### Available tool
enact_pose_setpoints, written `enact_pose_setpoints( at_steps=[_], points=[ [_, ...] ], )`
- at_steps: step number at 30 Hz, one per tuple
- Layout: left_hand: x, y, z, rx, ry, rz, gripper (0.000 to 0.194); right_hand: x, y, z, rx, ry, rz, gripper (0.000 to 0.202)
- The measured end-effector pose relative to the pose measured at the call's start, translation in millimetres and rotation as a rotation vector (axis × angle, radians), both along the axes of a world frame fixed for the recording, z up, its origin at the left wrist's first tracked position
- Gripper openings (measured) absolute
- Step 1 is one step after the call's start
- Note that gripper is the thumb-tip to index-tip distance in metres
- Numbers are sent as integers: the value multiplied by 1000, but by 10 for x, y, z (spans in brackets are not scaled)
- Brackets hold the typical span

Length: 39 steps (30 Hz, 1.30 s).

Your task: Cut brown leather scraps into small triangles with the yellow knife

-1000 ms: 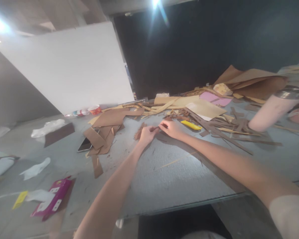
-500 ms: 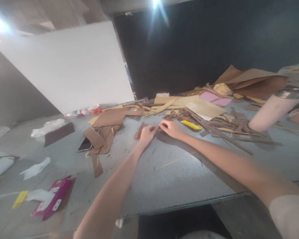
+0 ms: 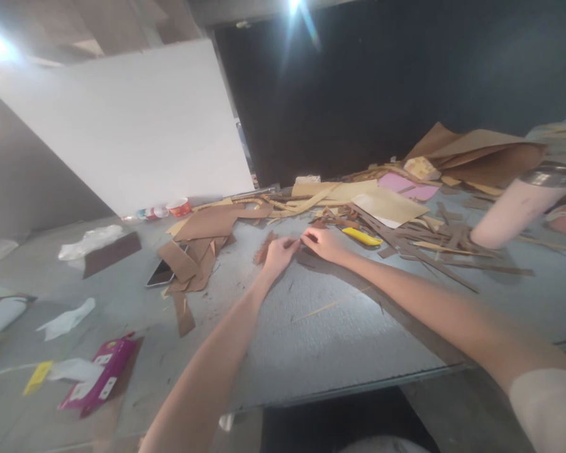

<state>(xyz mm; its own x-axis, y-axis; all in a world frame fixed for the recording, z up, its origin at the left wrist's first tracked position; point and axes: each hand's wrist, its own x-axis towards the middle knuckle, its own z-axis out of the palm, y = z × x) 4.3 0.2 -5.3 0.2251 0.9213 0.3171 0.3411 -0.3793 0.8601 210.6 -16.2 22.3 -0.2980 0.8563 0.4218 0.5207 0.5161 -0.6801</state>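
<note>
Close together over the grey tabletop [image 3: 321,352], my two hands meet with their fingertips nearly touching. My left hand [image 3: 282,253] is closed in a pinch, and brown strip pieces [image 3: 265,248] lie just left of it. Pinched as well, my right hand [image 3: 321,242] faces it from the other side. Whatever sits between the fingertips is too small to make out. To the right of my right hand lies a yellow cutter-like tool [image 3: 362,237], beside a pile of dark brown strips [image 3: 408,242].
Brown sheets [image 3: 207,223] partly cover a phone [image 3: 161,274] on the left. A magenta tissue pack [image 3: 99,376] lies nearer. A pink tumbler [image 3: 519,211] stands at right. Behind are pale sheets [image 3: 391,207], a red paper cup [image 3: 179,207] and a large rolled brown sheet [image 3: 481,157].
</note>
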Motion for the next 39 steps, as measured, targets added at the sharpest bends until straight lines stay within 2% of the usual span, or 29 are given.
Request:
enact_pose_setpoints(
  at_steps=[17,31,39],
  points=[
    [-10,26,-40,22,77,16,23,11,27,-25,5,-61,-7,22],
    [-5,-5,-11,51,127,16,21,16,46,-51,18,-76,-12,21],
    [0,-9,-8,54,135,21,21,4,4,3,19,-112,-43,21]
  ],
)
